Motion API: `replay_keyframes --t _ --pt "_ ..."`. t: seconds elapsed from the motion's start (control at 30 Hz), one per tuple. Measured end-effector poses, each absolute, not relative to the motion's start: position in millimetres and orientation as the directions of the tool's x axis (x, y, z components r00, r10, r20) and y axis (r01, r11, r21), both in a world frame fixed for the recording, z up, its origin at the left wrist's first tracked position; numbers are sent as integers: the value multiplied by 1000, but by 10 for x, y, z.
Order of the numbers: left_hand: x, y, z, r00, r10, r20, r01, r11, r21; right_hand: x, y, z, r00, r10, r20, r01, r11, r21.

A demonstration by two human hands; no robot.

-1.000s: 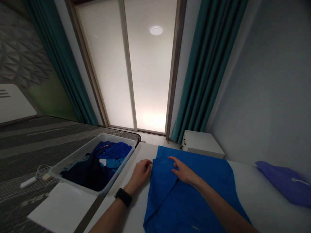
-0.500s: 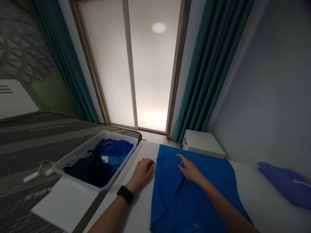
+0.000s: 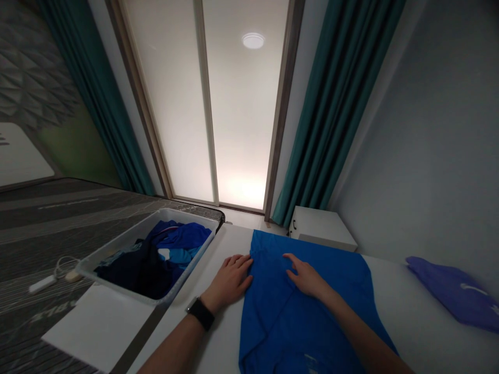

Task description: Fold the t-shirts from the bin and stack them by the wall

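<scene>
A blue shirt (image 3: 268,306) lies spread on the white table, with a partly folded layer and diagonal creases on its left side. A small pale mark shows near its bottom. My left hand (image 3: 232,280), with a dark watch on the wrist, rests flat at the shirt's left edge, fingertips touching the cloth. Its fingers are stretched out and hold nothing. On the upper middle of the shirt lies my right hand (image 3: 307,278), index finger extended and thumb apart from it; its other fingers are partly hidden.
Left of the table, a translucent plastic bin (image 3: 113,246) holds several dark and blue garments (image 3: 150,265). A folded purple garment (image 3: 452,288) lies on the table (image 3: 413,327) at the right. Beyond the table stands a white cabinet (image 3: 323,226). A white cable plug (image 3: 42,284) is beside the bin.
My left hand has gone from curled fingers to a flatter, stretched-out pose against the shirt's left edge. My right hand stays nearly in place on the cloth. The view has shifted slightly.
</scene>
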State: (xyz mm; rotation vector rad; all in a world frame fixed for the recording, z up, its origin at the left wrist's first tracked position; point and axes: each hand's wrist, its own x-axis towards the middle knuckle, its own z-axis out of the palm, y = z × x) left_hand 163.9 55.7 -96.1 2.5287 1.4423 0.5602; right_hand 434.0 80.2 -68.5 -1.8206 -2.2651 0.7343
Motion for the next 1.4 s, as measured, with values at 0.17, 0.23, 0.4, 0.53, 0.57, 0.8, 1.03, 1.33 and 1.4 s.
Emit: replay_keyframes --t 0.17,0.23,0.4,0.53,0.57,0.8,1.03,1.33,1.4 --pt "1654 737 -886 278 934 225 842 -349 410 4360 766 -674 -296 941 -165 836 171 -521" --pt "1684 867 -837 218 957 192 856 -282 433 4378 768 -686 -291 941 -175 837 161 -523" --pt "1812 1146 -808 255 955 149 846 -295 444 4459 807 -675 -312 935 -167 840 189 -508" --pt "1874 1269 -872 234 963 136 858 -270 437 4505 811 -654 -322 932 -169 842 200 -501" --pt "1877 1290 -888 228 964 136 861 -265 434 4510 804 -654 -324 931 -171 843 201 -498" --pt "1837 1355 -936 222 966 130 866 -257 430 4684 810 -550 -354 913 -202 830 207 -517" --pt "1942 1126 -776 220 955 200 869 -285 404 4857 846 -471 -237 948 -213 901 132 -413" --pt "2056 -214 -489 641 764 -74 747 -598 290 4550 765 -654 -185 952 -245 957 119 -264" --pt "2006 -375 -497 623 772 -125 770 -579 266 4547 806 -650 -199 941 -273 954 123 -273"
